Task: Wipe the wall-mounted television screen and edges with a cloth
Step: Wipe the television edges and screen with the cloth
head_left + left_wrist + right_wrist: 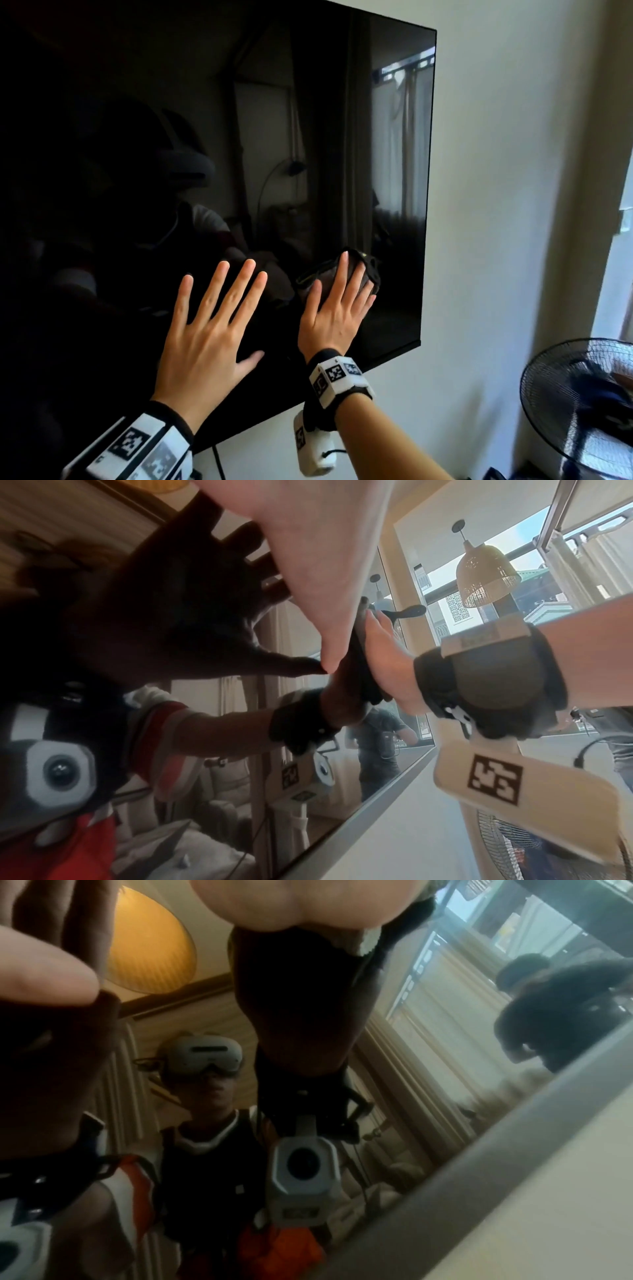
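The wall-mounted television [394, 154] fills the left and middle of the head view, its black screen reflecting the room. My left hand [212, 325] lies flat on the lower screen with fingers spread and straight. To its right, my right hand [337, 308] presses a dark cloth [368, 270] with a pale trim flat against the screen near the lower right corner, fingers straight. In the left wrist view the left palm [318, 547] meets its reflection, and the right hand [387, 653] holds the cloth [359, 653] edge-on to the glass. The right wrist view shows the right palm [301, 901] and cloth [394, 934].
White wall [513, 205] lies right of and below the television. A black standing fan [582, 401] stands at the lower right, close to my right forearm. A cable [217, 459] hangs under the television's bottom edge [387, 358]. The screen's grey bezel [462, 1185] shows in the right wrist view.
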A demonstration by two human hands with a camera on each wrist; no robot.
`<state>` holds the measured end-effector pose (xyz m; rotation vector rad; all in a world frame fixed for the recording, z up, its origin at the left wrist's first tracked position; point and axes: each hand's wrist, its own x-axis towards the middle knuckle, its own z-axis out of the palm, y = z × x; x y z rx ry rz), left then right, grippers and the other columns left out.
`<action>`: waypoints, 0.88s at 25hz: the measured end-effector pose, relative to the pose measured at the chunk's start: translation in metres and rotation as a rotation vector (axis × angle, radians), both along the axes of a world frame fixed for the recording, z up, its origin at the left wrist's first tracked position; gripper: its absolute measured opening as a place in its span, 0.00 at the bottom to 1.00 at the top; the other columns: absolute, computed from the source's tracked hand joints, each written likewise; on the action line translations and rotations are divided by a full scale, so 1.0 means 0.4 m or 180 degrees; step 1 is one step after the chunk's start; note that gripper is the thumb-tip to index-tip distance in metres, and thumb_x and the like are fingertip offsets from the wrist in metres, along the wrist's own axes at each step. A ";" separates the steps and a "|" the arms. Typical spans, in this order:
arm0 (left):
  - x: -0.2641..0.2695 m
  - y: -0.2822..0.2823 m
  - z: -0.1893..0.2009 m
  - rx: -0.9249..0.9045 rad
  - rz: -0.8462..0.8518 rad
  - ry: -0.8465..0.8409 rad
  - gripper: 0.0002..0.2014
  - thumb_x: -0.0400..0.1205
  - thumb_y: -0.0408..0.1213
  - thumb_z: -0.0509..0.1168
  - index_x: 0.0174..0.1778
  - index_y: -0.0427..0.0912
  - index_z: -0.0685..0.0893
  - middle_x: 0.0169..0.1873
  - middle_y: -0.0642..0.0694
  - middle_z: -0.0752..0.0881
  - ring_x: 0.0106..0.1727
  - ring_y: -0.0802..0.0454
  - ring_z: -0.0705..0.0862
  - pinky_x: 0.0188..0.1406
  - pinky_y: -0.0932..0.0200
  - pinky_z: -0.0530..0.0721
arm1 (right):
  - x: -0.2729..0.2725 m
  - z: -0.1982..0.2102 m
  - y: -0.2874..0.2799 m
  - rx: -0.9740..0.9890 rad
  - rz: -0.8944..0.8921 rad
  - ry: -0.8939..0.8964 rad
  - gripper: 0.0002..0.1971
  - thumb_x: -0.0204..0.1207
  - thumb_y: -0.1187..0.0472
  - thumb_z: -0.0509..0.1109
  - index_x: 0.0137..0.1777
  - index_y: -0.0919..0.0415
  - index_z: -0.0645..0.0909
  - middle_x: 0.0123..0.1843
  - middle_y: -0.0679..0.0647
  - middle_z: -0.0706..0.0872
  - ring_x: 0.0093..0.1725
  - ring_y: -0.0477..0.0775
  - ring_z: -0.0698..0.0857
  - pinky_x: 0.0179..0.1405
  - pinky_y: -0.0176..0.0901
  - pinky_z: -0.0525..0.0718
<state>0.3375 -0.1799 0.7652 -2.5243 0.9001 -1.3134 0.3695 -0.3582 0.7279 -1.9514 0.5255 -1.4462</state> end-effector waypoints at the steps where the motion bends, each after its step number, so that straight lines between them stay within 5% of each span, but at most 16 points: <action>1: -0.001 0.003 -0.006 0.0009 0.0030 0.0013 0.59 0.63 0.61 0.78 0.86 0.45 0.57 0.87 0.43 0.56 0.86 0.39 0.57 0.82 0.29 0.55 | 0.004 0.029 -0.004 0.0010 0.0076 -0.0063 0.32 0.81 0.39 0.44 0.84 0.43 0.42 0.86 0.52 0.48 0.85 0.63 0.46 0.82 0.67 0.47; 4: 0.002 0.005 -0.021 0.0013 0.0085 0.0023 0.59 0.64 0.62 0.77 0.87 0.45 0.56 0.87 0.43 0.56 0.86 0.39 0.56 0.82 0.29 0.54 | 0.019 0.092 -0.008 0.0038 0.0090 -0.0232 0.32 0.80 0.38 0.42 0.83 0.42 0.43 0.87 0.51 0.46 0.85 0.60 0.44 0.83 0.60 0.41; 10: 0.015 0.015 -0.031 0.0114 0.0181 -0.0050 0.59 0.66 0.65 0.74 0.87 0.46 0.52 0.87 0.45 0.53 0.87 0.42 0.52 0.84 0.32 0.53 | -0.005 -0.117 0.014 0.0315 0.0008 0.0075 0.32 0.80 0.40 0.44 0.84 0.46 0.47 0.86 0.57 0.52 0.84 0.66 0.51 0.80 0.72 0.53; 15: 0.017 0.014 -0.033 0.0103 0.0184 -0.0121 0.57 0.68 0.65 0.72 0.87 0.46 0.49 0.88 0.45 0.51 0.87 0.42 0.50 0.84 0.32 0.51 | 0.016 -0.009 0.009 0.0264 0.0117 -0.0210 0.33 0.79 0.37 0.43 0.84 0.45 0.49 0.87 0.51 0.48 0.85 0.61 0.46 0.81 0.61 0.44; 19: 0.019 0.020 -0.032 0.0140 0.0207 -0.0166 0.58 0.69 0.66 0.71 0.87 0.46 0.47 0.88 0.46 0.49 0.87 0.43 0.48 0.85 0.33 0.50 | 0.000 -0.162 0.031 0.0712 -0.0108 -0.0088 0.32 0.79 0.39 0.42 0.83 0.45 0.49 0.87 0.55 0.51 0.84 0.66 0.51 0.79 0.72 0.53; 22: 0.021 0.022 -0.032 0.0132 0.0181 -0.0194 0.57 0.69 0.65 0.71 0.87 0.47 0.48 0.88 0.46 0.49 0.87 0.43 0.48 0.85 0.33 0.48 | 0.006 -0.067 0.075 0.0520 0.0129 -0.0181 0.33 0.79 0.39 0.44 0.83 0.45 0.49 0.86 0.56 0.52 0.84 0.66 0.49 0.80 0.71 0.48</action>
